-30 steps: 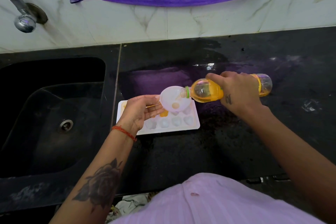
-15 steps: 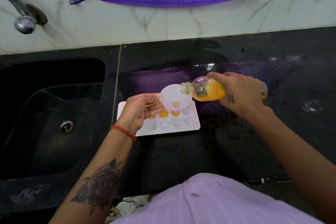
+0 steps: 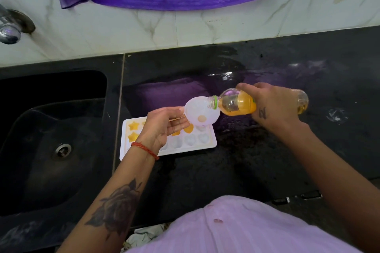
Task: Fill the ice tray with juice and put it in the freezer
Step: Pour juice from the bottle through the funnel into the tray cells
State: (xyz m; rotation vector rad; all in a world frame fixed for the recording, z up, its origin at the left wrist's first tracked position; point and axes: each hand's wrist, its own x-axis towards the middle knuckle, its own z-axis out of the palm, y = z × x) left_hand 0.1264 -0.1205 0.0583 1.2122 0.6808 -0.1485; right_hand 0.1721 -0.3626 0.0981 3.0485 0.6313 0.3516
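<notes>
The right hand [image 3: 273, 107] is wrapped around a clear plastic bottle [image 3: 236, 103] with orange juice inside. The bottle lies on its side in the air, and its open mouth pokes over the rim of a pale, see-through funnel [image 3: 200, 113]. The funnel is round like a little bowl, with a small hole at the bottom. The left hand [image 3: 164, 124] pinches the funnel's edge between thumb and fingers and holds it up. A red thread band [image 3: 145, 150] goes around that wrist.

Right under the funnel and the left hand sits the white plastic ice tray [image 3: 211, 141]. It is flat on the shiny black counter [image 3: 246, 170]. Its little cups are shaped like stars and hearts. Some on the left are full of orange juice; those on the near right look empty. A dark sink [image 3: 51, 139] lies to the left of the tray.
</notes>
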